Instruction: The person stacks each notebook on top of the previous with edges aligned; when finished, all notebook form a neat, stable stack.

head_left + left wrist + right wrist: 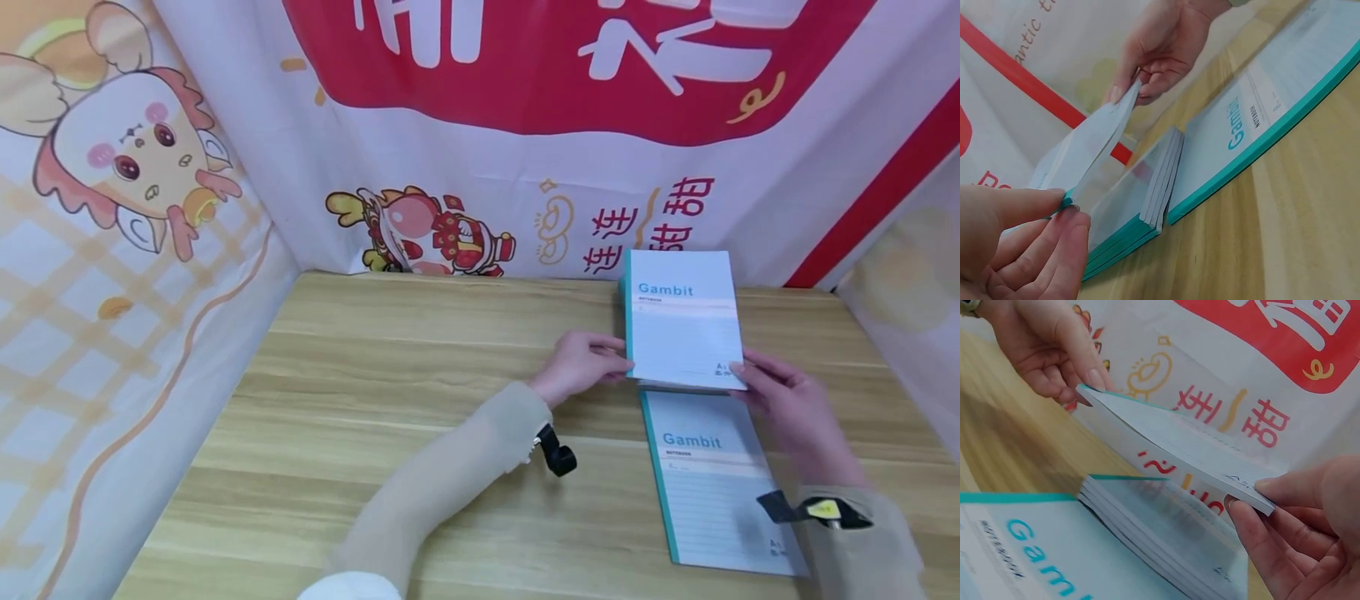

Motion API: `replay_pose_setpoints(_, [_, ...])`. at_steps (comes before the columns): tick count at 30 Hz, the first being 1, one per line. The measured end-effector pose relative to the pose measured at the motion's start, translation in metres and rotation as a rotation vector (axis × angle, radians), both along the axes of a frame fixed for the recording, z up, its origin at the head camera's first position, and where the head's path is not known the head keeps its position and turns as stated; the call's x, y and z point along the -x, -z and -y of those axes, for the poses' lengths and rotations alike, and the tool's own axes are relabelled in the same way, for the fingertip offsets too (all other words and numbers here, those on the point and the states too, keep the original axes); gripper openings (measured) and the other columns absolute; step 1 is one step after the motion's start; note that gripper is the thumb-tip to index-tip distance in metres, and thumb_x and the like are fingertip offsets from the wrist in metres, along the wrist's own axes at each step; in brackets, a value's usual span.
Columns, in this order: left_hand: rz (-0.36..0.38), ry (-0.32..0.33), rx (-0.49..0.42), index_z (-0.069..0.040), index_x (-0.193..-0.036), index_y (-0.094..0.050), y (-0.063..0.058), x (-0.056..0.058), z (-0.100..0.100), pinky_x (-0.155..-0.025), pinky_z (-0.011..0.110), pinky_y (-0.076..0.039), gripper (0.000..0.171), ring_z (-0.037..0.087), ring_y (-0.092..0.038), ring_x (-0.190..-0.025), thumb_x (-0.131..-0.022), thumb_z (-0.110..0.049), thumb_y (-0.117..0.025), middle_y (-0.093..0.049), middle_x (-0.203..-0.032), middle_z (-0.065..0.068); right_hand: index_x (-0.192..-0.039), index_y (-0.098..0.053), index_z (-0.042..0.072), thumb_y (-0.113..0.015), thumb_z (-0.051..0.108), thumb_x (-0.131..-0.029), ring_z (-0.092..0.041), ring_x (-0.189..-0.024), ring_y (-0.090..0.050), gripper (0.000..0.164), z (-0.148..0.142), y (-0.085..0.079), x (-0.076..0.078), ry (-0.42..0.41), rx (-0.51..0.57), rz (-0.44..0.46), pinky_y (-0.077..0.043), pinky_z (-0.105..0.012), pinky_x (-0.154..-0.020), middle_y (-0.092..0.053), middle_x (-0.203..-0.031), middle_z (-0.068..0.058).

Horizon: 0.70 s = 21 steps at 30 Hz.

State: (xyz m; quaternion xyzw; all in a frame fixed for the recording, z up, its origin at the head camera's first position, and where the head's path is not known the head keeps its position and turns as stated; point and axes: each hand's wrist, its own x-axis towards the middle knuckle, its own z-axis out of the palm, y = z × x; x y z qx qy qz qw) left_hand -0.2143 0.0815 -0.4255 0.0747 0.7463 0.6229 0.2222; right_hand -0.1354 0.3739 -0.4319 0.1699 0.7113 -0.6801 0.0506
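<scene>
A pale blue Gambit notebook [682,325] with a teal spine is held between both hands. My left hand [579,367] pinches its near spine corner between thumb and fingers. At the opposite near corner, my right hand [787,408] grips it with the thumb on top. In both wrist views the notebook hangs tilted above a small stack of notebooks [1132,534], with a gap between them. The stack's teal spines [1122,244] line up on one side. Nearer to me, another Gambit notebook [720,492] lies flat, cover up, right beside the stack.
Everything rests on a wood-grain table [420,358]. A printed cloth backdrop [480,158] rises behind its far edge, with a patterned cloth [150,333] along the left. Straps with small devices sit on both wrists.
</scene>
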Motion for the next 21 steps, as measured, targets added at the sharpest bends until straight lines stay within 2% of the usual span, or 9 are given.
replay_pose_setpoints(4, [-0.017,-0.033,0.062,-0.014,-0.119,-0.074,0.002,0.007,-0.012,-0.083,0.034,-0.060,0.031,0.016,-0.073,-0.083,-0.088,-0.017,-0.081,-0.072,-0.081,-0.006,-0.148,-0.054,0.019,-0.076,0.042,-0.090,-0.002,-0.098,-0.067,0.067,-0.007,-0.001,0.010,0.025,-0.046,-0.005,-0.055,-0.018,-0.084,-0.066,-0.116,0.014])
replay_pose_setpoints(8, [-0.015,-0.071,0.077,-0.014,-0.113,-0.075,0.007,0.009,-0.021,-0.077,0.030,-0.060,0.027,0.017,-0.073,-0.083,-0.087,-0.017,-0.083,-0.072,-0.079,-0.007,-0.149,-0.054,0.018,-0.076,0.045,-0.089,-0.001,-0.098,-0.065,0.070,-0.011,0.002,0.016,0.033,-0.105,0.022,-0.055,-0.015,-0.081,-0.063,-0.119,0.012])
replay_pose_setpoints(12, [-0.032,-0.116,0.120,-0.016,-0.108,-0.077,0.014,0.008,-0.030,-0.070,0.024,-0.058,0.025,0.012,-0.071,-0.078,-0.085,-0.019,-0.085,-0.071,-0.078,-0.009,-0.151,-0.050,0.016,-0.071,0.053,-0.090,-0.003,-0.103,-0.061,0.075,-0.015,0.010,0.020,0.017,-0.233,0.054,-0.054,-0.013,-0.079,-0.059,-0.124,0.010])
replay_pose_setpoints(16, [-0.038,-0.149,0.160,-0.018,-0.104,-0.078,0.024,0.006,-0.037,-0.065,0.022,-0.055,0.024,0.007,-0.068,-0.072,-0.082,-0.020,-0.087,-0.071,-0.078,-0.011,-0.152,-0.049,0.016,-0.065,0.060,-0.091,-0.012,-0.111,-0.056,0.077,-0.017,0.020,0.023,0.012,-0.340,0.101,-0.053,-0.014,-0.079,-0.056,-0.132,0.003])
replay_pose_setpoints(21, [-0.008,-0.183,0.104,-0.015,-0.102,-0.079,0.032,0.003,-0.043,-0.064,0.022,-0.057,0.022,0.008,-0.070,-0.072,-0.082,-0.015,-0.087,-0.073,-0.079,-0.008,-0.153,-0.047,0.016,-0.062,0.062,-0.093,-0.021,-0.117,-0.052,0.077,-0.018,0.028,0.024,0.025,-0.368,0.139,-0.050,-0.018,-0.080,-0.052,-0.143,-0.006])
